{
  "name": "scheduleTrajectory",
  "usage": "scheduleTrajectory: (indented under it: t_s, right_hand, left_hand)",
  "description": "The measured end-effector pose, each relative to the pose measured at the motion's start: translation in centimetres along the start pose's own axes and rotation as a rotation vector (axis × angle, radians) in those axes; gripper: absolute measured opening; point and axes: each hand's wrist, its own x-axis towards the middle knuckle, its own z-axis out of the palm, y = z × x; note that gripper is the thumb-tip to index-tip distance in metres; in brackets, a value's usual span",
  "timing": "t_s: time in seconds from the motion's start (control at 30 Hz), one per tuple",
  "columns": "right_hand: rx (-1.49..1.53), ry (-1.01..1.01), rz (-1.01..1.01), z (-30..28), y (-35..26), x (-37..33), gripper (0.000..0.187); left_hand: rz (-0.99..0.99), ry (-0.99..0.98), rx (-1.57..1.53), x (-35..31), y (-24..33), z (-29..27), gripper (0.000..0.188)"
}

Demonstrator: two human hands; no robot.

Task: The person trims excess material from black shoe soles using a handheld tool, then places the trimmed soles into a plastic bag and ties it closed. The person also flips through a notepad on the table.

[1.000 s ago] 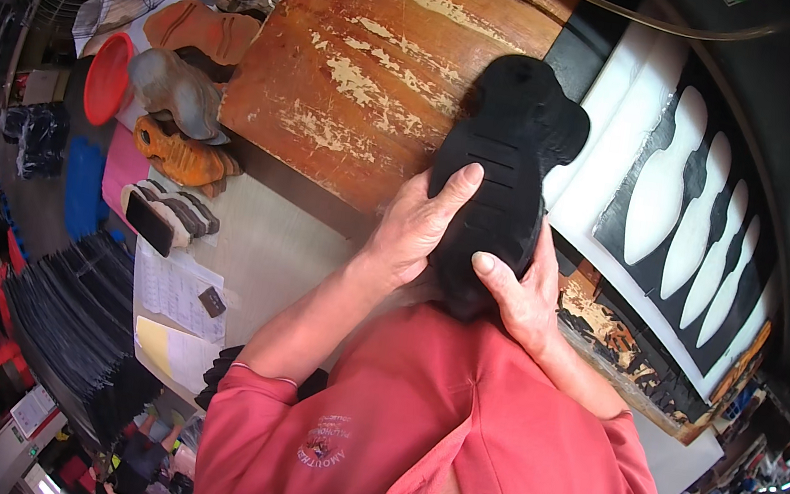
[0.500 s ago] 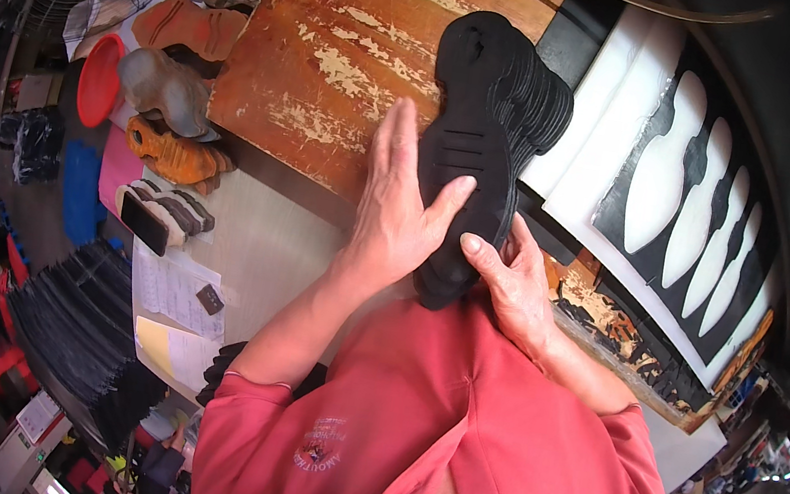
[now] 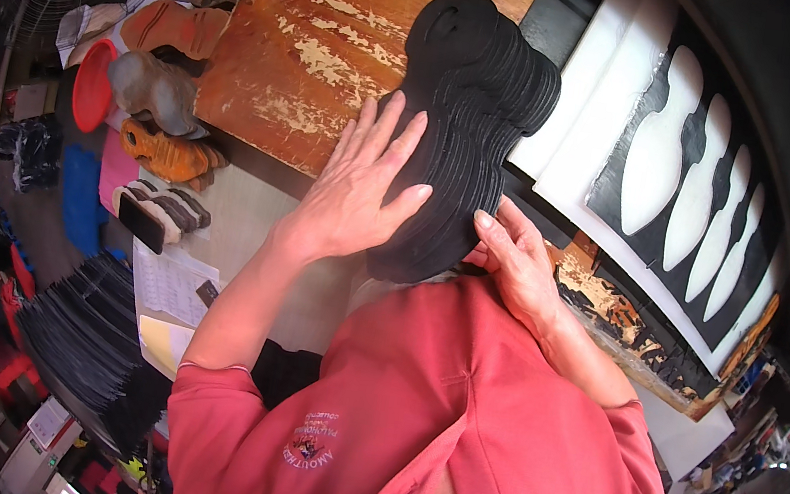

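Black stack: a thick pile of matching dark, curved pieces [image 3: 465, 146], wide at the top and waisted in the middle, lies in front of the person's chest, its upper part over the wooden board [image 3: 288, 35] and its near end by the red shirt [image 3: 411, 350].
Layer edges: fanned out in steps along the right side, so many outlines show; the topmost face looks smooth.
Left hand: the left hand [image 3: 357, 191] is spread, fingers and thumb extended over the stack's left side, not closed round it; how hard it presses, I cannot tell.
Right hand: the right hand [image 3: 519, 260] grasps the lower right edge, thumb against it and fingers bent; their tips are partly hidden.
Handling well: a flat left palm probably steadies the layers best, while the right thumb works along the edge with light, even pressure; a sharp push could skew the fan.
Right of the stack: white sheets [image 3: 594, 88], then pale tapered shapes [image 3: 661, 148] on black.
Left of the board: a grey moulded piece [image 3: 154, 92], an orange piece [image 3: 166, 152] and a red dish [image 3: 92, 85].
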Motion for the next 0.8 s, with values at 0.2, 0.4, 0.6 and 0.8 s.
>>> scheduleTrajectory:
  t_s: [0.2, 0.4, 0.6, 0.8]
  right_hand:
    - [-0.06, -0.018, -0.065, 0.7, 0.3, 1.2, 0.041]
    - [-0.152, -0.037, -0.056, -0.1, 0.1, 1.5, 0.039]
    - [-0.43, 0.02, 0.191, -1.0, -1.8, 1.5, 0.042]
    - [-1.253, -0.028, -0.174, -0.5, -7.6, -0.2, 0.033]
  left_hand:
    - [0.036, 0.054, 0.058, -0.6, -1.5, 1.2, 0.076]
    - [-0.06, 0.033, 0.145, -1.2, -2.4, -0.6, 0.075]
    - [0.035, 0.084, 0.157, -1.7, 3.1, 2.6, 0.109]
    - [-0.018, 0.19, 0.148, -2.1, 2.3, 2.5, 0.112]
